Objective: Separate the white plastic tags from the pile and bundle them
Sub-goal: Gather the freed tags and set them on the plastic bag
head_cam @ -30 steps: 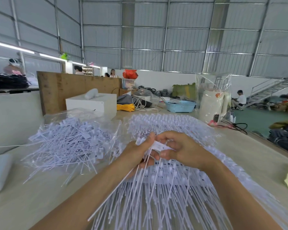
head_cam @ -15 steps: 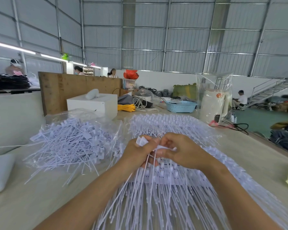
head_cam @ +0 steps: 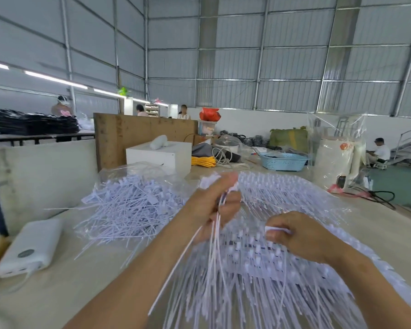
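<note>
Left hand point(head_cam: 214, 205) gripped gathered tags point(head_cam: 214, 245) mid-frame; right hand point(head_cam: 297, 233) pinched one tag head point(head_cam: 274, 230) lower right. Pulling straight should avoid tangles.

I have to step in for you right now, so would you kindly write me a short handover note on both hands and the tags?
Left hand: raised, gripping a small bunch of white tags by their heads, tails hanging down.
Right hand: low on the main tag pile, pinching the head of another tag.
Loose tags lie on clear plastic at the left of the table.
Done: a few tags gathered.
Left: nearly the whole pile to separate; the bunch is not yet bound.
</note>
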### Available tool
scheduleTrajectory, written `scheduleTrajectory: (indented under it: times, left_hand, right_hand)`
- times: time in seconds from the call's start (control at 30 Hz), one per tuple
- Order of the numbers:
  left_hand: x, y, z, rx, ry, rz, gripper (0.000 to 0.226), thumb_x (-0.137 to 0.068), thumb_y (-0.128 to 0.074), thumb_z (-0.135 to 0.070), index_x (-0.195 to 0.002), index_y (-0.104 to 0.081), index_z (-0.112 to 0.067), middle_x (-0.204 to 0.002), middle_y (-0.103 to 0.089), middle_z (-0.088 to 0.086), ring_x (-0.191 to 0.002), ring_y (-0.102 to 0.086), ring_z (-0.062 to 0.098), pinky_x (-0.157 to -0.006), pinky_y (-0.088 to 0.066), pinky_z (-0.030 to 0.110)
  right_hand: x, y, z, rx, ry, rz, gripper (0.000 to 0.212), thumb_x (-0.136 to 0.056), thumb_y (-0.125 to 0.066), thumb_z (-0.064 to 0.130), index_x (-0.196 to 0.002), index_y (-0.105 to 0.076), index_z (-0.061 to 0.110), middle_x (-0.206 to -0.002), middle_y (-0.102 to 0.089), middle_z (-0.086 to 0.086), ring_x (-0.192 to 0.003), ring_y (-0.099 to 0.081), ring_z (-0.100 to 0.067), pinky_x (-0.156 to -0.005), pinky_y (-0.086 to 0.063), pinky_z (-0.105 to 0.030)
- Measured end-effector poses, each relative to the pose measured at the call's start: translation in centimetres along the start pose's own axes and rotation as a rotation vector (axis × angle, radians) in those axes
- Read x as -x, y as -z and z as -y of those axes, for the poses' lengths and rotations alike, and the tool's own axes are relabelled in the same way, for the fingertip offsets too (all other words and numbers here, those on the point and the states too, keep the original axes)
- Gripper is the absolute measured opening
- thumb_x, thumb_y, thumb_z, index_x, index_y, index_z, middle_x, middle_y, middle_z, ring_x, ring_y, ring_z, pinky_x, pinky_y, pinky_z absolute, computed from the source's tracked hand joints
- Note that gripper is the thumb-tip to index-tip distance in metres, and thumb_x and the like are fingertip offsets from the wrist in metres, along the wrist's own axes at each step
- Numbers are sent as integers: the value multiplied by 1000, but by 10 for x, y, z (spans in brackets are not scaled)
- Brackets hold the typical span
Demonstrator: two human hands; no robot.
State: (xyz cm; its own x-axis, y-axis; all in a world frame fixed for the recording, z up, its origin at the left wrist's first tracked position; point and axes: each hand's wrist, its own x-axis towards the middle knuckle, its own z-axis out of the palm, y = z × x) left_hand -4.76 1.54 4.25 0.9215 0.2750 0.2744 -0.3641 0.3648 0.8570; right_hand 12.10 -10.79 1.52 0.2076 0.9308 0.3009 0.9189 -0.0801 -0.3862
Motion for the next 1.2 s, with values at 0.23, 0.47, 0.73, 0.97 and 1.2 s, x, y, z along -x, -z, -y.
scheduleTrajectory:
  times: [0.23,0.47,0.73,0.97,1.2]
  left_hand:
    - [22,37,-75,578,-303,-28,37,-82,-64,-34,-62,-48,-8,-50,-43,-3,-34,-41,4,-33,-31,11]
    - [42,124,-112,-383,-106,-759,13,-89,-50,2,-85,-52,-10,-58,-51,7,-34,-39,7,-32,-29,13]
    - [17,183,-84,-1530,446,-770,13,-84,-49,1,-96,-50,-5,-74,-49,8,-56,-48,17,-45,-35,21]
    - [-12,191,-82,-2193,551,-730,31,-91,-48,-15,-119,-54,-3,-123,-55,15,-116,-53,28,-98,-46,35]
    - [-28,202,-70,-2283,614,-735,39,-97,-39,-19,-134,-40,-4,-133,-41,20,-126,-42,37,-105,-37,42]
  right_hand:
    - [-5,-13,-5,-54,39,42,35,-95,-55,17,-61,-51,28,-64,-53,14,-58,-43,-7,-66,-37,-25]
    - [-7,-21,-14,-82,6,57,34,-93,-57,21,-65,-51,1,-66,-43,-13,-59,-42,-17,-65,-36,-25]
    - [-12,-21,-14,-61,-35,106,31,-92,-58,22,-70,-57,0,-63,-49,-5,-53,-47,-6,-59,-35,-15]
    - [-11,-21,-17,-13,-71,100,36,-90,-60,24,-60,-48,8,-63,-40,-6,-52,-39,-8,-54,-29,-17]
    - [-11,-20,-12,-23,-80,101,34,-91,-59,23,-62,-48,9,-66,-39,-8,-55,-38,-12,-55,-31,-13]
